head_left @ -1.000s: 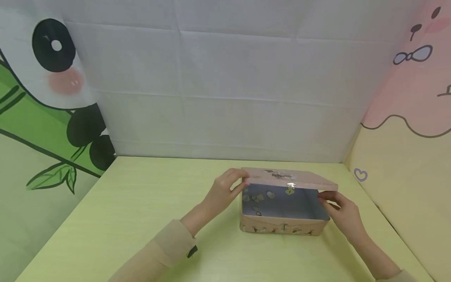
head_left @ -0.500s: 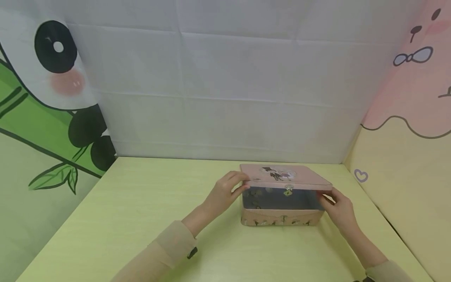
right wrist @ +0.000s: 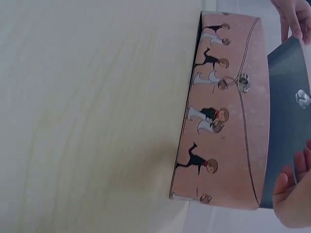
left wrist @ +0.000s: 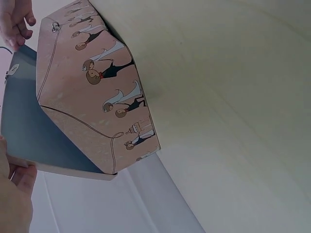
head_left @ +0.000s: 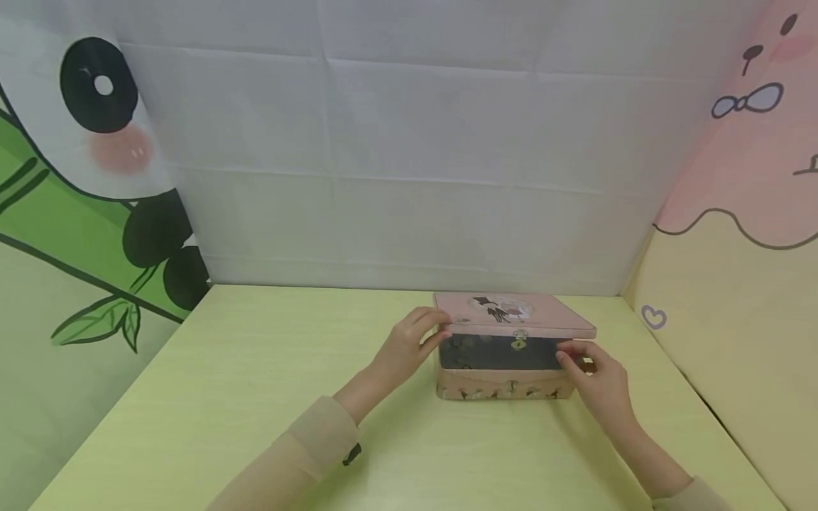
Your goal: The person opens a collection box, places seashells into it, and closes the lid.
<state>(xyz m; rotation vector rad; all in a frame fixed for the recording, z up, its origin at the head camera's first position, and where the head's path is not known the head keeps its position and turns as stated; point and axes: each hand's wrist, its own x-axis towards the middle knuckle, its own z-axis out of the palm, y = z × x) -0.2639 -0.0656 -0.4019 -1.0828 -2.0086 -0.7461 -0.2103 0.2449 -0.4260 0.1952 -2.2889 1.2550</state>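
A pink tin box (head_left: 473,385) with cartoon couples printed on its front stands toward the back right, its blue-grey inside showing. Its hinged lid (head_left: 543,316) is partly raised, with a metal clasp (head_left: 519,341) at the front edge. My left hand (head_left: 409,348) pinches the lid's left edge between thumb and fingers, as the left wrist view also shows. My right hand (head_left: 597,380) is at the front right of the gap under the lid. In the right wrist view its fingers (right wrist: 303,162) are loosely bent beside the lid's edge, with space between thumb and fingers.
A pale yellow-green table (head_left: 275,369) carries the box. White cloth (head_left: 409,177) hangs behind it. Panels with a panda print (head_left: 99,81) and a pink animal print (head_left: 754,142) stand at the left and right.
The lid has come down and the gap has narrowed. The box has shifted slightly back and left. My right hand has moved left from the lid's right corner; my left hand keeps its hold.
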